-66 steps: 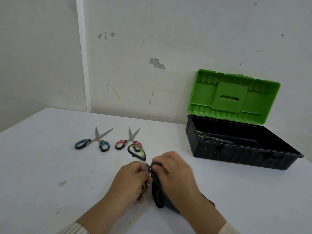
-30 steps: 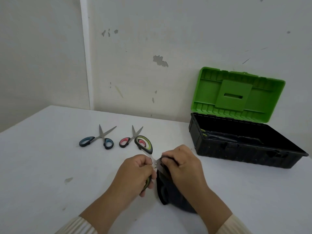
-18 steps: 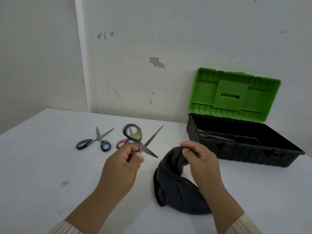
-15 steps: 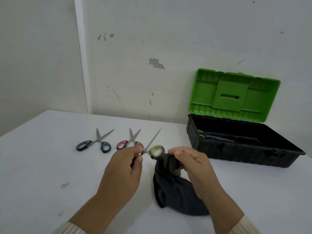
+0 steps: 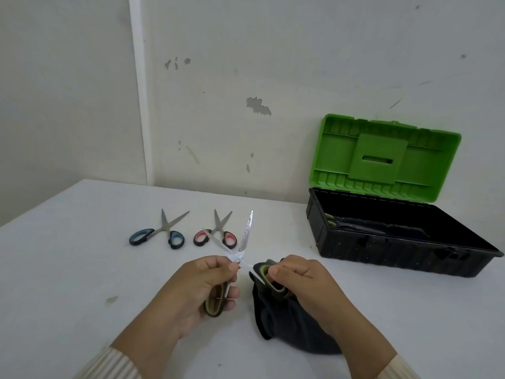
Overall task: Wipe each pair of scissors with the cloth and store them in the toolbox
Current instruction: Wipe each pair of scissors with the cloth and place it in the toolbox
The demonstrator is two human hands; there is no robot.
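Green-handled scissors (image 5: 246, 236) are held above the table with blades spread apart and pointing away from me. My left hand (image 5: 202, 288) grips one handle loop, my right hand (image 5: 300, 280) pinches the other loop. A dark grey cloth (image 5: 287, 329) lies bunched on the table under my right hand. Blue-handled scissors (image 5: 161, 233) and red-handled scissors (image 5: 216, 235) lie further back on the table. The toolbox (image 5: 396, 258), black with an open green lid (image 5: 382, 160), stands at the right with one pair of green-handled scissors (image 5: 352, 225) inside.
The white table (image 5: 68, 269) meets a scuffed white wall behind. A small stain (image 5: 111, 300) marks the table left of my left hand. The toolbox lid leans back against the wall.
I stopped rubbing the blades with the cloth. The scissors were turned round so the blades point away, and both hands now hold the handle loops with the blades spread.
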